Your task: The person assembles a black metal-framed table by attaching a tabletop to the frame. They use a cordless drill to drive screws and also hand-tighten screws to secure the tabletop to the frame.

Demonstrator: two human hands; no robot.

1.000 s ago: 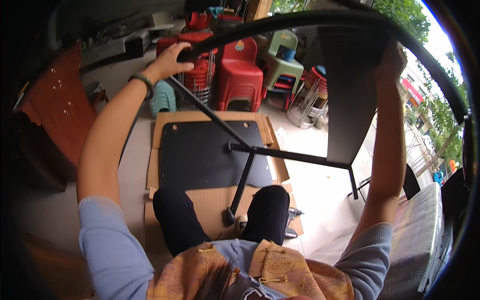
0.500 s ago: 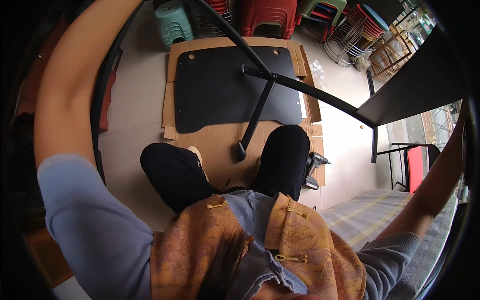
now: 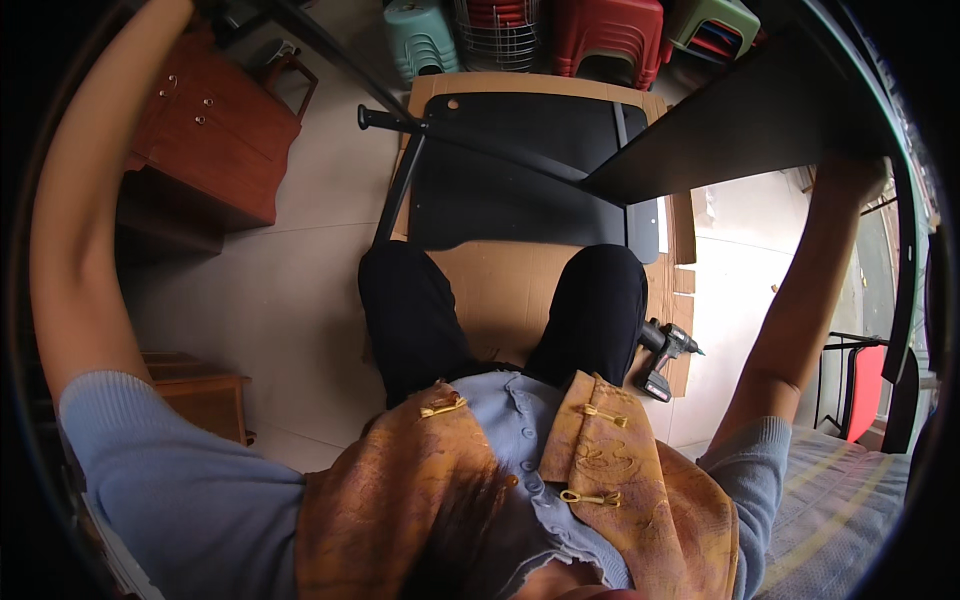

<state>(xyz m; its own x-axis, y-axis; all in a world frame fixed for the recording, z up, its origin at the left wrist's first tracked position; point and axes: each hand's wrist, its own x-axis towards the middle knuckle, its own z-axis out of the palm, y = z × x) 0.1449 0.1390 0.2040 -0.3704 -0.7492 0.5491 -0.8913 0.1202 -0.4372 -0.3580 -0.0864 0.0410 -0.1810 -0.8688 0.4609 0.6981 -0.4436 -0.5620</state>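
Note:
A black metal frame (image 3: 335, 60) with a T-shaped leg (image 3: 402, 175) hangs tilted above the floor in front of me. A broad black panel (image 3: 720, 130) is joined to its right part. My right hand (image 3: 858, 180) is raised to the panel's right end and appears to grip the frame there; its fingers are mostly hidden. My left arm reaches up along the frame's left side, and its hand is past the upper edge of the picture. Beneath the frame, a black tabletop board (image 3: 520, 215) with a round hole lies flat on opened cardboard (image 3: 500, 290).
A cordless drill (image 3: 660, 360) lies by my right knee. Teal (image 3: 420, 40) and red (image 3: 610, 35) plastic stools stand at the back. A reddish wooden cabinet (image 3: 220, 130) is on the left, with a wooden piece (image 3: 195, 390) nearer. A padded plaid surface (image 3: 840, 500) lies at right.
The frame has swung and shifted, its T-shaped leg moving left across the board. My right hand has come into view by the panel. My view has turned, showing more of the cabinet.

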